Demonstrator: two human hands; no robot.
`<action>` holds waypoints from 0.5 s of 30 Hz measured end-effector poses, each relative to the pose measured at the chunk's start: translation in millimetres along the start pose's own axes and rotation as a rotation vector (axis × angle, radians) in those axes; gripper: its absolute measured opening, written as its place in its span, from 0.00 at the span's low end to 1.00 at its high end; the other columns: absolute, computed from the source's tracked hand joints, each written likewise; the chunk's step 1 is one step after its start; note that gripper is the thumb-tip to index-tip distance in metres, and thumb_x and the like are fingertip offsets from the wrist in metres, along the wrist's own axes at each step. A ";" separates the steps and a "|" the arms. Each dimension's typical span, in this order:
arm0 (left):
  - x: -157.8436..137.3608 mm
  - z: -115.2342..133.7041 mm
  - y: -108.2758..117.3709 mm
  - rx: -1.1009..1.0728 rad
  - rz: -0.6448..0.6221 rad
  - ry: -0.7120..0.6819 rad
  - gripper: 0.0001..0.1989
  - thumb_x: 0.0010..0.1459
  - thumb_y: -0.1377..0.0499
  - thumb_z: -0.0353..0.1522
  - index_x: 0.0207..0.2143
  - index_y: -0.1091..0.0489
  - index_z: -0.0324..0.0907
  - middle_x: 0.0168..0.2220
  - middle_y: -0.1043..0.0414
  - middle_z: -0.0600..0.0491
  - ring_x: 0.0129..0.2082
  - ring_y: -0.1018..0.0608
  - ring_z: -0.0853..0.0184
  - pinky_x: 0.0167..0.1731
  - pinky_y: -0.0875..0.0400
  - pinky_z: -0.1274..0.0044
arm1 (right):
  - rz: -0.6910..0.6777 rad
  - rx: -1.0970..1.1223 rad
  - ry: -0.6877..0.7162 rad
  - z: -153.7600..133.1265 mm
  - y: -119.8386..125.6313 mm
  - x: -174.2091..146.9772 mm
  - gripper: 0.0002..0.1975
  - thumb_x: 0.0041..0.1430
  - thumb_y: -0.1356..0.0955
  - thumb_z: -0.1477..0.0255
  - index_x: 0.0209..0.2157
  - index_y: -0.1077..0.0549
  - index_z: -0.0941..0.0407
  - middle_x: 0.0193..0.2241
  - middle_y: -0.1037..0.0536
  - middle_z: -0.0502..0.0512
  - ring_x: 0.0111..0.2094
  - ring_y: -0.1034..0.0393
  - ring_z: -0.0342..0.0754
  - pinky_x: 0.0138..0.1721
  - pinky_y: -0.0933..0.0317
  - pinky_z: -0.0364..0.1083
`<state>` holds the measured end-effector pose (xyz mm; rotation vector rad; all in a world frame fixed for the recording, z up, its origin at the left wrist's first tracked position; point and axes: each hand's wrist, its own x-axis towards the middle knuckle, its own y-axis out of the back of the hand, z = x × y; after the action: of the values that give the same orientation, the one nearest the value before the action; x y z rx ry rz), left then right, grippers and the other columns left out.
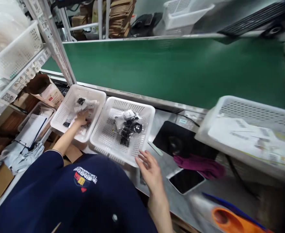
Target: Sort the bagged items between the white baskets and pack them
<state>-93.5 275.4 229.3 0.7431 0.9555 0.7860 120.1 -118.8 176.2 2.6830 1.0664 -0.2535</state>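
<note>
My left hand reaches down into the left white plastic basket, among small clear bags with black and white contents. Its fingertips are partly hidden by the bags, so I cannot tell whether it grips one. Beside it stands a second white basket, holding a heap of clear bags with black items, some like coiled cables. At that basket's near right corner is my right hand, fingers spread and the tips at the rim, holding nothing.
Behind the baskets runs a green conveyor belt. On the metal bench to the right are a black mat, a purple cloth, a phone and a basket of papers. A shelf post rises at left.
</note>
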 end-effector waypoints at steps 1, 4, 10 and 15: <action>-3.2 -1.1 -3.4 0.019 -0.004 0.001 0.49 0.54 0.25 0.27 0.76 0.35 0.42 0.80 0.47 0.32 0.80 0.48 0.29 0.71 0.38 0.51 | 0.021 0.010 -0.020 4.6 3.8 -0.6 0.40 0.49 0.22 0.37 0.53 0.17 0.52 0.69 0.28 0.73 0.54 0.18 0.70 0.55 0.22 0.70; -6.1 -5.2 -5.0 0.032 0.008 -0.028 0.43 0.57 0.27 0.27 0.74 0.32 0.43 0.78 0.42 0.35 0.77 0.41 0.35 0.72 0.38 0.57 | 0.049 0.025 -0.062 16.1 5.6 0.0 0.41 0.47 0.22 0.36 0.51 0.17 0.54 0.66 0.25 0.75 0.53 0.17 0.71 0.52 0.21 0.68; 5.0 -10.5 17.1 -0.132 0.118 -0.038 0.24 0.55 0.28 0.23 0.55 0.21 0.36 0.60 0.21 0.38 0.64 0.24 0.46 0.69 0.34 0.60 | -0.039 0.050 -0.019 16.6 -17.8 2.1 0.41 0.49 0.23 0.35 0.51 0.16 0.53 0.66 0.25 0.74 0.52 0.17 0.68 0.54 0.21 0.69; -1.7 -9.5 52.1 -0.459 0.296 -0.015 0.14 0.55 0.31 0.23 0.44 0.22 0.39 0.39 0.17 0.47 0.55 0.19 0.51 0.62 0.27 0.61 | -0.078 0.067 0.028 -0.3 -23.3 3.7 0.39 0.52 0.23 0.36 0.51 0.16 0.52 0.65 0.24 0.72 0.51 0.17 0.67 0.55 0.21 0.70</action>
<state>-115.2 302.4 269.4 0.4889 0.6211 1.2078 106.7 -99.9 171.9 2.7149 1.1929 -0.2717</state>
